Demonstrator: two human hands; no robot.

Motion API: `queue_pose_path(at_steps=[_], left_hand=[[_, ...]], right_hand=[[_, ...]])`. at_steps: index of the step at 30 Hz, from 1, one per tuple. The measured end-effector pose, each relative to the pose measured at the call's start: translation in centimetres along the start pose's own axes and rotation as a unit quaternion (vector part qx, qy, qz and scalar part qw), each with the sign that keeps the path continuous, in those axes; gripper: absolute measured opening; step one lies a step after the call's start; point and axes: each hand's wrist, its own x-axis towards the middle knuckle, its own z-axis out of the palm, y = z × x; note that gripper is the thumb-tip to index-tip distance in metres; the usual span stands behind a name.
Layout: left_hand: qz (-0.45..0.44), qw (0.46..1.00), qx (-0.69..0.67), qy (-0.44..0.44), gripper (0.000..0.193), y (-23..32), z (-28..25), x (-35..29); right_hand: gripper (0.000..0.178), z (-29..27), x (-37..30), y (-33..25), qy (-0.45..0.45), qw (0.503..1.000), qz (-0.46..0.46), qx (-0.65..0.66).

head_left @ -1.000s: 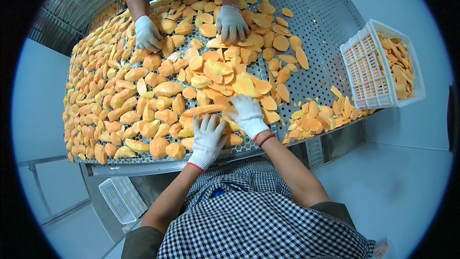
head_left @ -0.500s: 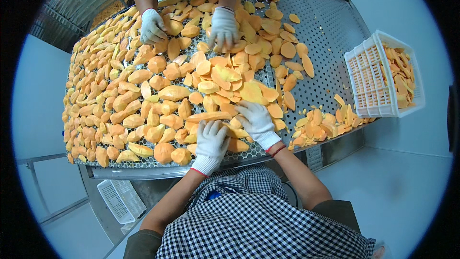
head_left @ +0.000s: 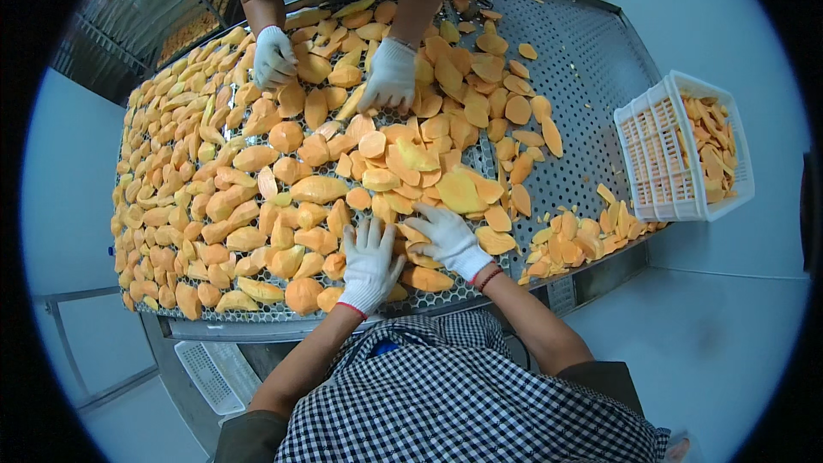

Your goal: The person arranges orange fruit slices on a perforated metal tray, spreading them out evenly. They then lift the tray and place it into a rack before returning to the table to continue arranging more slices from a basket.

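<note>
Peeled orange sweet potato pieces [head_left: 318,189] cover a perforated metal table [head_left: 561,43], whole ones at the left and flat slices toward the middle. My left hand [head_left: 369,267], in a white knit glove, lies flat with its fingers spread over pieces near the front edge; what is beneath the palm is hidden. Close on its right, my right hand [head_left: 449,242], gloved too, rests its stretched fingers on some slices and points left. A longish sweet potato piece [head_left: 426,279] lies just below the right hand.
Across the table a co-worker's gloved hands [head_left: 390,77] touch other pieces. At the right edge stands a white basket [head_left: 656,150] of slices, beside a pile of small slices [head_left: 583,236]. Another white basket [head_left: 214,373] sits below the table; racks [head_left: 150,9] stand far left.
My left hand has slid forward and its fingers have spread out. The long slice that lay ahead of it no longer shows. My right hand has shifted slightly left; the co-worker's right-side hand has moved, too.
</note>
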Motion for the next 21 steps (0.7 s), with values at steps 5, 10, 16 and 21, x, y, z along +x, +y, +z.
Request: queue_pose_path(at_steps=[5, 10, 16, 21], left_hand=[[0.003, 1.000, 0.004, -0.021, 0.066, 0.0, -0.7, 0.5], [0.012, 0.999, 0.034, -0.023, 0.069, -0.1, -0.3, 0.4], [0.010, 0.999, -0.007, -0.043, 0.067, 0.0, -0.8, 0.6], [0.010, 0.999, -0.034, -0.033, 0.066, -0.3, -1.1, 0.4]], right_hand=[[0.051, 0.2, 3.1, -0.4, 0.163, 0.987, 0.016, 0.002], [0.054, -2.1, 10.7, -0.9, 0.156, 0.983, 0.007, -0.094], [0.045, -4.7, 7.5, 8.0, 0.136, 0.963, 0.139, -0.186], [0.046, -6.9, 5.7, 7.9, 0.204, 0.905, 0.251, -0.277]])
